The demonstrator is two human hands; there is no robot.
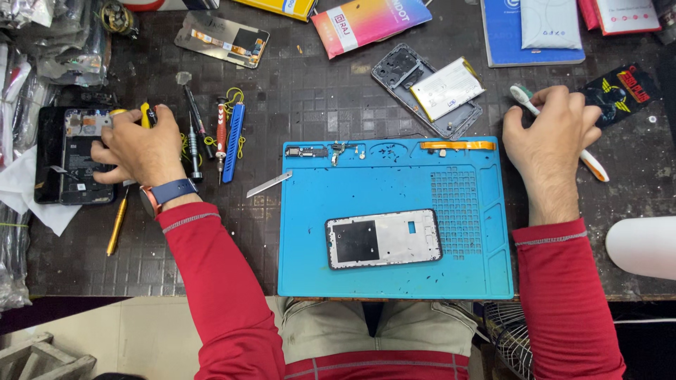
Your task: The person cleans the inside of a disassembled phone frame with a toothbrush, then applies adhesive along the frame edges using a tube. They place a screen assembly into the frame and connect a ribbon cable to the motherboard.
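My left hand [137, 148] rests at the left of the dark table, fingers closed on a small yellow tool [145, 115], beside an opened black phone [76, 155]. My right hand [549, 130] lies at the right, wrapped around a white toothbrush with an orange-tipped handle [590, 163]. Between them a blue work mat [394, 218] carries a phone frame [384, 239], a few small circuit parts [331, 150] and an orange flex strip [458, 146] along its top edge.
Screwdrivers and a blue pry tool [232, 141] lie right of my left hand. A metal blade [269, 184] sits at the mat's left edge. A phone back with a white battery [433, 91], a screen panel [222, 39], boxes and packets line the back.
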